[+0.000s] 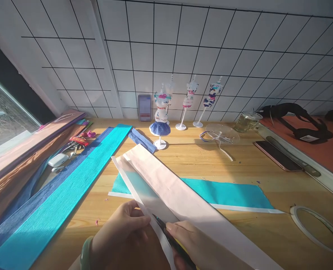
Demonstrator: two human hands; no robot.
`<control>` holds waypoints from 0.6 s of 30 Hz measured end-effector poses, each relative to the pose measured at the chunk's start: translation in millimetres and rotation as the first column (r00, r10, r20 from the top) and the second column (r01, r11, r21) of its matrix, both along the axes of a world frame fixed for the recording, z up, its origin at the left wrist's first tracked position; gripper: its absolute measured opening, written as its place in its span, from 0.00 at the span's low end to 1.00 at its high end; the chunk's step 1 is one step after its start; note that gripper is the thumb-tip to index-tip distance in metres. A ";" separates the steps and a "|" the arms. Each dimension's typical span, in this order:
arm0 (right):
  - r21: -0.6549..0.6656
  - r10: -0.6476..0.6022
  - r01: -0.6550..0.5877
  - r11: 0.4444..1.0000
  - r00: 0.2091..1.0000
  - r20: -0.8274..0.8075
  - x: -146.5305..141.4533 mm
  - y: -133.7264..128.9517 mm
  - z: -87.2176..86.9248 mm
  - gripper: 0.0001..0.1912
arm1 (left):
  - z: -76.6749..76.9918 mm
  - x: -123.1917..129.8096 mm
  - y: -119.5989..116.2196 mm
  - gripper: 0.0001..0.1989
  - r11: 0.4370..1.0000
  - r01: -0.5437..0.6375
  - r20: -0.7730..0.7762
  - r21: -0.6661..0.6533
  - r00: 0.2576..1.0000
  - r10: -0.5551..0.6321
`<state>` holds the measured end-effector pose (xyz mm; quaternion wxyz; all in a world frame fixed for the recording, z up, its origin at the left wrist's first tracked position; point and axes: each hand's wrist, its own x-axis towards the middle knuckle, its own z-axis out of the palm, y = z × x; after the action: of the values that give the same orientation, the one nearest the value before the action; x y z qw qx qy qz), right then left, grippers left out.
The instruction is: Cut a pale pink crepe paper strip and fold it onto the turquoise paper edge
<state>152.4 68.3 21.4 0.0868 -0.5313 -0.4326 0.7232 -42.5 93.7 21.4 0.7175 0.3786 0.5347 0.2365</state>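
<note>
My left hand, with a green bangle at its wrist, pinches the edge of a thin, translucent white sheet. Dark-bladed scissors with a yellow part near the handle are in my right hand. Their tip lies at the sheet's white edge strip, close to my left thumb. The handle is mostly covered by my fingers. Beside the translucent sheet runs a folded length of pale pink crepe paper. Beneath both lies a turquoise crepe paper piece with a white strip along its near edge.
Left: a long turquoise strip, folded coloured papers, a white earbud case. Back: a small dress form in a blue skirt, several others, a phone. Right: a tape roll, glass jar, another phone.
</note>
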 end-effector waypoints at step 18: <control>-0.053 -0.096 0.098 0.994 0.994 0.046 -23.7 10.9 32.7 0.20 | -8.8 -3.0 2.7 0.19 1.000 -0.009 0.121 -0.017 0.993 0.011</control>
<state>128.7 79.2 54.0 0.0979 -0.5692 -0.3882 0.7181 -45.6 96.4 12.6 0.7506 0.3551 0.4940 0.2580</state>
